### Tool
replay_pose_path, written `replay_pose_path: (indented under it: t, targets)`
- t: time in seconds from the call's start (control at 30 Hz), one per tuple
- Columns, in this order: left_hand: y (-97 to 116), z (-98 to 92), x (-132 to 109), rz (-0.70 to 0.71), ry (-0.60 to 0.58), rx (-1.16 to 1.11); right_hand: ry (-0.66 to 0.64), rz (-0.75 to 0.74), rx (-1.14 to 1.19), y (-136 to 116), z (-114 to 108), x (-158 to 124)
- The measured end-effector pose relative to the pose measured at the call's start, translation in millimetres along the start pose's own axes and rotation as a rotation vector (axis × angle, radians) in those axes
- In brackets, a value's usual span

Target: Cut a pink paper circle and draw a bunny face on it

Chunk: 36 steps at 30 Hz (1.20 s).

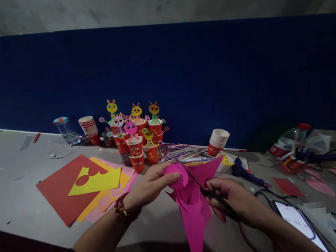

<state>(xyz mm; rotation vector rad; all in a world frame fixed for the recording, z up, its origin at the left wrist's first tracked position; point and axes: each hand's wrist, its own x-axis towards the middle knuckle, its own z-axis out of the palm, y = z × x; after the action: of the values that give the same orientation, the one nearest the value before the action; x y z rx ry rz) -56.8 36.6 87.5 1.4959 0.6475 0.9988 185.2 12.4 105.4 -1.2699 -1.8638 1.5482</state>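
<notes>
My left hand [159,181] pinches a rounded part of a sheet of magenta paper [193,221], thumb on top. The rest of the sheet hangs below in a long point, with another corner sticking out to the right. In my right hand [230,198] is a pair of dark-handled scissors [205,191], its fingers wrapped round the handles. The blades lie against the paper beside the rounded part, pointing up and left; I cannot tell how far apart they are. Just behind stand red paper cups [135,148] topped with cut-paper animal faces.
Red, orange, pink and yellow paper sheets [62,188] lie at left. Behind my hands are thin coloured sticks [183,150] and a cup stack [218,139]. A blue glue gun [247,173], cables and a lit phone [297,220] are at right. A blue panel [161,73] stands behind.
</notes>
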Motion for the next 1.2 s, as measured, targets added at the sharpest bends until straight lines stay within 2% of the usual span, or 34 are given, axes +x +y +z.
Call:
replay_pose_path:
  t: [0.2, 0.5, 0.73, 0.93, 1.2]
  targets:
    - [9.8, -0.9, 3.6, 0.003, -0.04, 0.051, 0.015, 0.002, -0.018, -1.6, -4.6, 1.5]
    - [12.4, -1.2, 2.2, 0.001, -0.061, 0.07, -0.008, -0.042, -0.003, 2.0, -10.3, -1.2]
    - [10.9, 1.4, 1.3, 0.004, 0.02, 0.049, -0.009, -0.047, -0.018, 0.8, -11.0, -2.2]
    - [18.2, 2.4, -0.9, 0.013, -0.049, 0.133, -0.01, -0.007, 0.005, -2.0, -7.5, -2.9]
    - [13.4, 1.8, 0.5, 0.015, -0.03, 0.119, -0.003, -0.035, 0.004, -2.8, -7.2, -0.1]
